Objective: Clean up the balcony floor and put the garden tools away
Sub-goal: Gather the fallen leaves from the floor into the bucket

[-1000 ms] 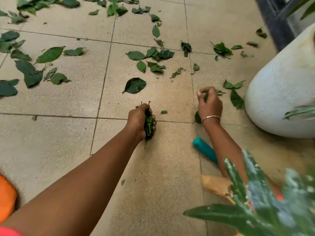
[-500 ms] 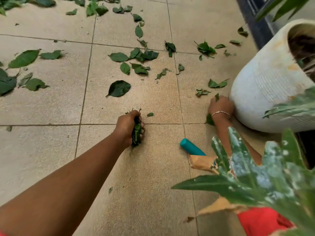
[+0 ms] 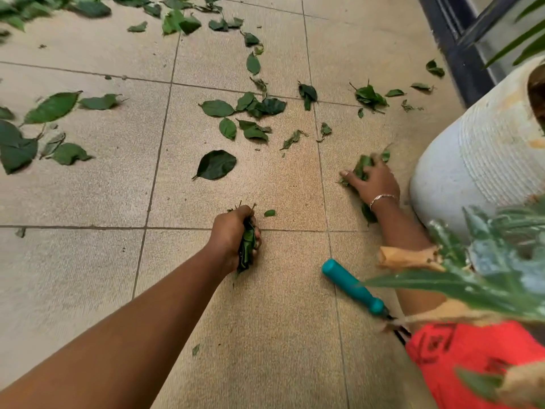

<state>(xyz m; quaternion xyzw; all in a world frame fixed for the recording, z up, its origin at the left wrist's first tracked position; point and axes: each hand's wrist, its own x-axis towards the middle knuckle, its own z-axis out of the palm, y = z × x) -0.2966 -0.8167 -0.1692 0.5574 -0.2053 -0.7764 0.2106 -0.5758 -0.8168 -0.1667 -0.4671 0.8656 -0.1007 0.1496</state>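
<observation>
**Leaves gathered by the handful, tool left lying**

The left hand is closed tight round a wad of leaves, knuckles low over the tiled floor. It seems to serve as the store for what gets picked up, so the other hand is free to collect. The right hand lies spread over a small clump of leaves just beside the white ribbed planter, thumb out to the side. Its fingers are blurred, so I cannot tell whether they have closed on the clump or only press it. A thin bracelet sits on that wrist.

Many loose leaves lie scattered across the tiles ahead, so the sweep looks far from done. The teal-handled garden tool lies on the floor near the right forearm, its working end hidden, not yet put away.

Dark print shows on the red cloth at lower right, but it cannot be read. No other label is visible.
</observation>
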